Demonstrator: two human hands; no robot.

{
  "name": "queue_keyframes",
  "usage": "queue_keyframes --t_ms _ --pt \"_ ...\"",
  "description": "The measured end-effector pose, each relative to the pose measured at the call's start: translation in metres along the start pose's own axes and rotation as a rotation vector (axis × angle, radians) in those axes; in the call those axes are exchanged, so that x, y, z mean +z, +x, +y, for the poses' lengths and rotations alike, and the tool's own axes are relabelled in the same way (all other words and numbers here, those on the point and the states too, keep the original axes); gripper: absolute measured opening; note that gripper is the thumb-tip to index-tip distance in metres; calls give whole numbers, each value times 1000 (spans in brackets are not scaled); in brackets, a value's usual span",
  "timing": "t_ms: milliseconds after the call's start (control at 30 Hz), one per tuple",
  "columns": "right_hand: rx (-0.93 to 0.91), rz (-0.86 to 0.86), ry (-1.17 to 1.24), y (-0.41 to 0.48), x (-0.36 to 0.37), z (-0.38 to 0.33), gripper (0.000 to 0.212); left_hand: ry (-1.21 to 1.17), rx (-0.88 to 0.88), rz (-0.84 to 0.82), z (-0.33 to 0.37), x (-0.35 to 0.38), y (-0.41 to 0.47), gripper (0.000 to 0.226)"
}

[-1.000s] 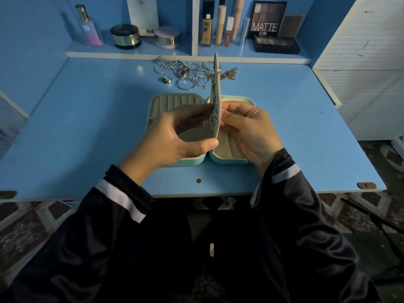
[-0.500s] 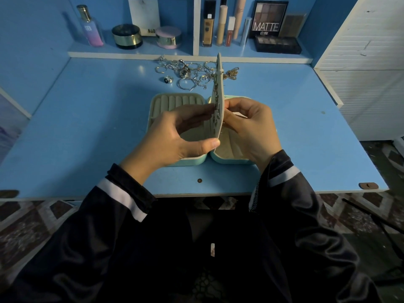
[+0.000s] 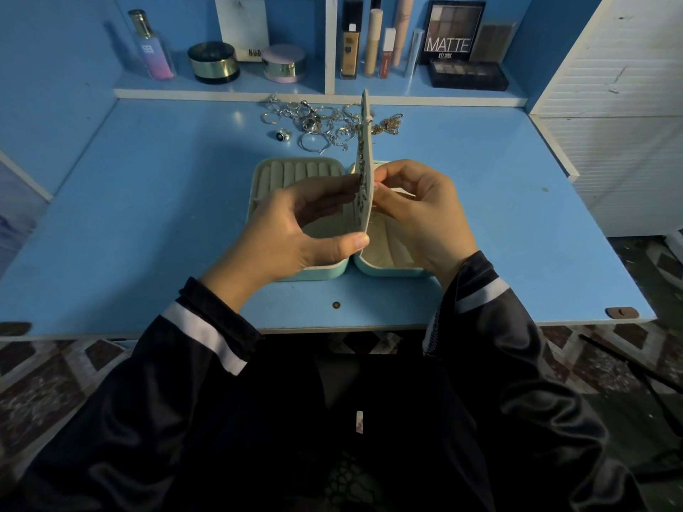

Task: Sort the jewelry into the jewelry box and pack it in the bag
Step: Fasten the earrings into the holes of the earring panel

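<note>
A mint jewelry box (image 3: 295,171) lies open on the blue desk, with ring rolls in its left half. Its beige earring panel (image 3: 365,157) stands upright between the two halves, seen edge-on. My left hand (image 3: 295,230) grips the panel's near edge, thumb at its bottom. My right hand (image 3: 425,216) pinches something small against the panel's right face; I cannot make out what it is. Small jewelry pieces hang on the panel's left face. A pile of silver rings and chains (image 3: 318,121) lies behind the box, with a dark-stone ring (image 3: 284,134) at its left.
A shelf at the back holds a perfume bottle (image 3: 149,46), round compacts (image 3: 214,62), makeup tubes (image 3: 373,38) and eyeshadow palettes (image 3: 452,31). A white cabinet (image 3: 621,105) stands at the right. The desk's front edge (image 3: 332,327) runs just above my sleeves.
My right fingers have shifted slightly up along the panel's right face. The panel and my left hand stay where they were.
</note>
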State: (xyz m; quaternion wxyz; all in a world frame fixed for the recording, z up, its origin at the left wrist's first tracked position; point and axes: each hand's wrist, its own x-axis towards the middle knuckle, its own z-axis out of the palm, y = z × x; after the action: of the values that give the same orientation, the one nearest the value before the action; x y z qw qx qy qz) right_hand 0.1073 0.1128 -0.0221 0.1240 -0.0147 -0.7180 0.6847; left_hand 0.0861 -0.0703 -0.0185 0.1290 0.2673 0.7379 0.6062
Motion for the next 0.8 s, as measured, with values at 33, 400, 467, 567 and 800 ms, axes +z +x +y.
queue_keyframes --t_ms 33,400,467,567,800 --pt "-8 -2 -16 0 0 0 12 -2 2 0 0 0 0 66" --pt "-107 38 -222 -2 3 -3 9 32 -4 4 -2 -1 0 73" --pt "-139 57 -259 -4 5 -2 7 33 1 4 -3 -1 0 71" --pt "-125 85 -228 -5 5 -2 6 39 7 4 -2 -1 0 70" --pt "-68 91 -101 -6 4 -5 8 37 5 -6 -1 -1 -1 73"
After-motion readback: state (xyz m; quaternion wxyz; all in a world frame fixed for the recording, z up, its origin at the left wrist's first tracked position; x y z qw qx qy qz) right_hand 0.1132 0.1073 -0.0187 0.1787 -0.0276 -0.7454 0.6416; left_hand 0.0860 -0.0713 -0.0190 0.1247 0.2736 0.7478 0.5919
